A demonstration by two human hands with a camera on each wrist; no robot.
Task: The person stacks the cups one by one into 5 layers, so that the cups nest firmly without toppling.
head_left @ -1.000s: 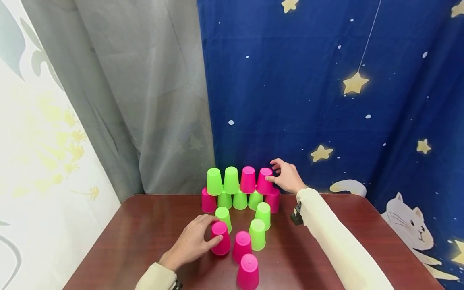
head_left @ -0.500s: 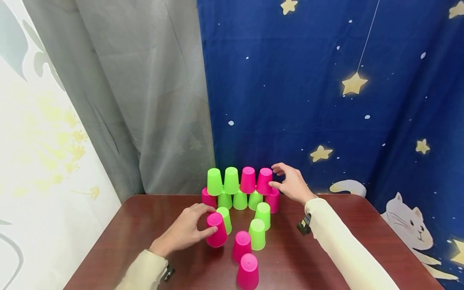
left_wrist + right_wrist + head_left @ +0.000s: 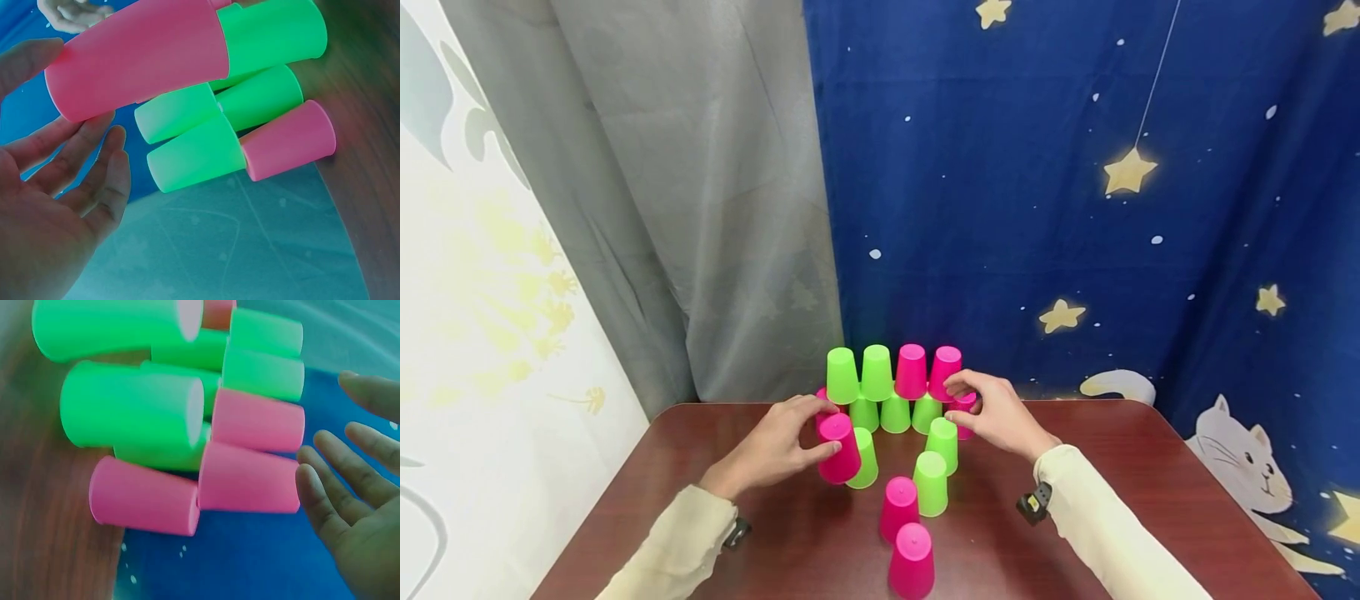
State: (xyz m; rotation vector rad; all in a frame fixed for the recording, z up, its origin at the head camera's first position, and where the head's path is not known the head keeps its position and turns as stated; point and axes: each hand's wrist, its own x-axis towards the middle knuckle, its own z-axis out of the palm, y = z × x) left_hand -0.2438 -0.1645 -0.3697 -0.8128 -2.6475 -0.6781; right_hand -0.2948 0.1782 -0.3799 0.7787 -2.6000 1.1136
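Note:
An upside-down pink cup (image 3: 838, 450) is pinched between the thumb and fingers of my left hand (image 3: 771, 446), lifted off the table. In the left wrist view this pink cup (image 3: 144, 62) overlaps a green cup behind it. My right hand (image 3: 1000, 417) holds nothing; its fingers are spread in the right wrist view. It hovers by the right end of a two-layer cup wall, near a pink upper cup (image 3: 945, 373) and a loose green cup (image 3: 942, 447). The upper layer has two green cups (image 3: 876, 372) and two pink ones (image 3: 911, 371).
A green cup (image 3: 863, 458) stands just behind the held one. Nearer me stand another green cup (image 3: 931, 483) and two pink cups (image 3: 899, 508), (image 3: 912, 562). The brown table (image 3: 820, 550) ends at curtains (image 3: 925, 208) behind the wall.
My left hand has lifted the pink cup from the table and carried it back and left. My right hand has come away from the top right pink cup and moved lower.

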